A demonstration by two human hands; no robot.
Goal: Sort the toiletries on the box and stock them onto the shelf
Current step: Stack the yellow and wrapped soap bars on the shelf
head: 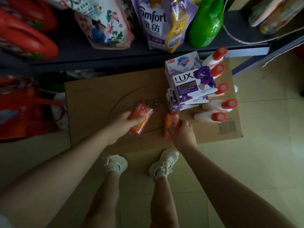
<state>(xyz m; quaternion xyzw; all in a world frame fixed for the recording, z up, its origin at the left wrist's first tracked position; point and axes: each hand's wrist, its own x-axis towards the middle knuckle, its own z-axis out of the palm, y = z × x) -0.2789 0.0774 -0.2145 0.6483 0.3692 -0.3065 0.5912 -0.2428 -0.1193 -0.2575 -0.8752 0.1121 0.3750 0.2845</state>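
gripping one orange soap pack [141,118] in left hand [125,123], another [171,123] in right hand [181,134]; both packs' long axes pointing toward shelf [115,53] ahead.

The left hand [122,123] holds an orange plastic soap packet [141,115] over the flat brown cardboard box [98,99]. Just to its right, the right hand [181,132] grips a second orange plastic packet [171,120] on the box. Beyond the right hand stands a stack of white-and-purple cardboard soap cartons [192,83], with five red-capped white plastic bottles [213,116] lying to their right. The dark metal shelf [98,53] lies behind the box.
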